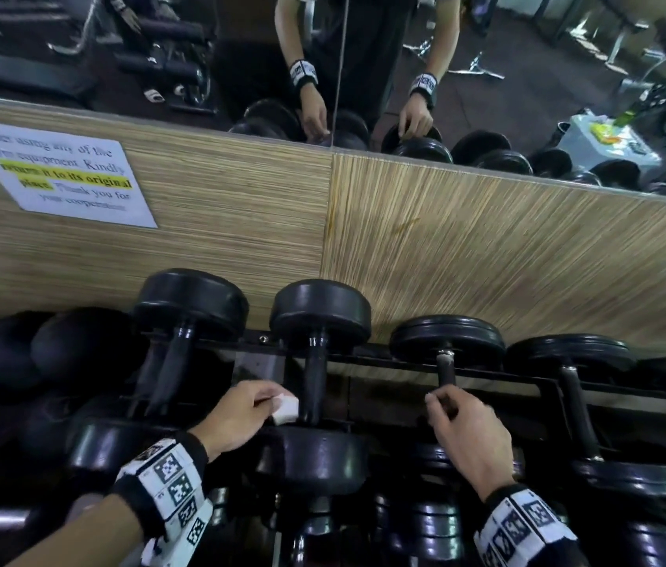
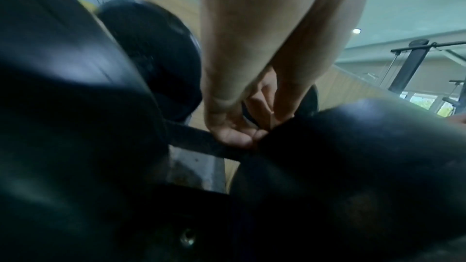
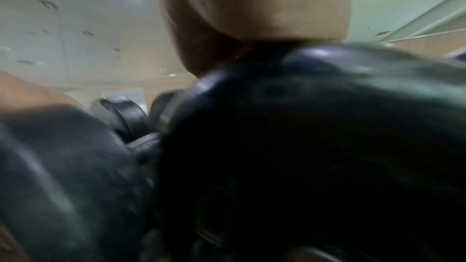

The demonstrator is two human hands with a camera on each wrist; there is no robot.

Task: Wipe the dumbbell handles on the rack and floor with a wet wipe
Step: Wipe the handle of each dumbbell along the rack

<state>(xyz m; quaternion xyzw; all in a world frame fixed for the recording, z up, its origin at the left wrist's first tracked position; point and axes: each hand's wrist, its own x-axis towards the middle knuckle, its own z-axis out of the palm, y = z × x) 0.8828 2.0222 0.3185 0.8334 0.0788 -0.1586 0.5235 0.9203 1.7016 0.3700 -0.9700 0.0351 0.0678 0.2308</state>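
Observation:
Several black dumbbells lie across a dark rack (image 1: 364, 358) against the wall. My left hand (image 1: 241, 415) pinches a folded white wet wipe (image 1: 285, 409) just left of the handle (image 1: 315, 386) of the second dumbbell, close to it. My right hand (image 1: 466, 427) curls round the lower part of the handle (image 1: 445, 368) of the third dumbbell, hiding that part. In the left wrist view the left hand's (image 2: 252, 107) curled fingers show between dark weight heads, with the wipe hidden. The right wrist view is blurred, showing the palm (image 3: 252, 7) above a black weight (image 3: 302, 127).
A wood-grain wall panel (image 1: 486, 247) stands right behind the rack, with a paper notice (image 1: 65, 173) on it and a mirror (image 1: 323, 55) above. More dumbbells (image 1: 589, 358) lie to the right, and a lower rack row (image 1: 425, 521) sits below my wrists.

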